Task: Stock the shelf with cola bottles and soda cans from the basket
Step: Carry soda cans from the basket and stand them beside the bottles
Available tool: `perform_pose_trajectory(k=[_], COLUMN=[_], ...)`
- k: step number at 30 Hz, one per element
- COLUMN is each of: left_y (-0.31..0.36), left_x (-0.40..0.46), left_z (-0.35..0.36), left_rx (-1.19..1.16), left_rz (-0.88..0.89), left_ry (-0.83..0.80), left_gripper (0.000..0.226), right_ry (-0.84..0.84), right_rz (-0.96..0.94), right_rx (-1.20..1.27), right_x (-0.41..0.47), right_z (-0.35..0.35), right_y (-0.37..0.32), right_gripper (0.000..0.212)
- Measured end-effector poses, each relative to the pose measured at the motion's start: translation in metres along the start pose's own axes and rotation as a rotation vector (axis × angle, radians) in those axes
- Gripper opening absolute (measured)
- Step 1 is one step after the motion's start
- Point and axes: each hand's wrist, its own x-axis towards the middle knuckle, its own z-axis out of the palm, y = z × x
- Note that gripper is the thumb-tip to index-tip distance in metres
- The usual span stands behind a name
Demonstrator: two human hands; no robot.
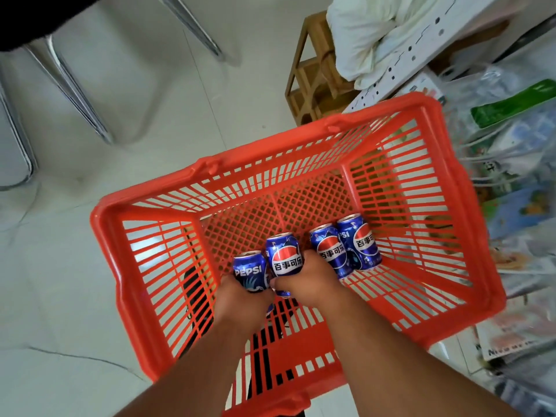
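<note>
Gripping one blue soda can apiece, both hands reach down inside the orange basket (210, 165). The left hand (240, 299) wraps round the can marked PEPSI (249, 270). The right hand (304, 278) closes on the can just beside it (284, 257), whose round red, white and blue emblem faces up. The two hands sit close together, knuckles nearly touching. Two more cans (346, 248) rest side by side on the mesh bottom to the right, touching each other and just beside the right hand. No cola bottles show in the basket, though the arms hide part of its near end.

The step in hand looks like the pick-up: both cans are held but appear low, at or near the basket floor, not yet lifted clear of the rim. Next, I judge, both cans must come straight up past the basket walls without knocking the two neighbours, then be carried to the shelf and stood upright.

Outward from the basket, pale floor tiles (90, 281) spread to the left, with chrome chair legs (69, 85) at the upper left. A small wooden rack (301, 85) stands beyond the far rim. White perforated shelf boards (406, 55) and printed plastic bags (517, 164) crowd the right side.
</note>
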Motion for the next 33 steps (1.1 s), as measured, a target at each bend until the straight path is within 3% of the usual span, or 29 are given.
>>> perform_pose_trajectory(k=[3,8,11,15,17,25,30,33], left_y=[0.029,0.082,0.113,0.15,0.164,0.193,0.188,0.177], left_x=[-0.035,-0.103,-0.147,-0.211,-0.241,-0.345,-0.382,-0.4], left_z=[-0.02,-0.065,-0.096,-0.132,-0.146,-0.169,-0.171,-0.166], left_rx=[-0.008,-0.037,-0.036,-0.059,-0.066,-0.011,0.173,0.312], left_rz=[0.086,0.197,0.289,0.444,0.474,0.579,0.683,0.728], left_ry=[-0.04,-0.142,-0.255,-0.4,-0.506,-0.92,-0.985,-1.009], left_gripper=[0.032,0.036,0.05,0.056,0.062,0.065,0.064,0.074], right_ry=[0.041,0.156,0.235,0.31,0.354,0.603,0.799,0.899], right_rz=[-0.051,-0.105,-0.139,-0.199,-0.226,-0.311,-0.274,-0.25], right_rx=[0.071,0.203,0.302,0.453,0.51,0.716,0.852,0.943], right_x=[-0.036,-0.117,-0.174,-0.262,-0.298,-0.414,-0.472,-0.504], right_z=[-0.024,-0.069,-0.093,-0.118,-0.121,-0.094,-0.055,-0.031], right_y=[-0.014,-0.035,-0.042,-0.05,-0.05,-0.05,-0.03,-0.012], right_gripper=[0.048,0.041,0.048,0.027,0.027,0.043,0.045,0.062])
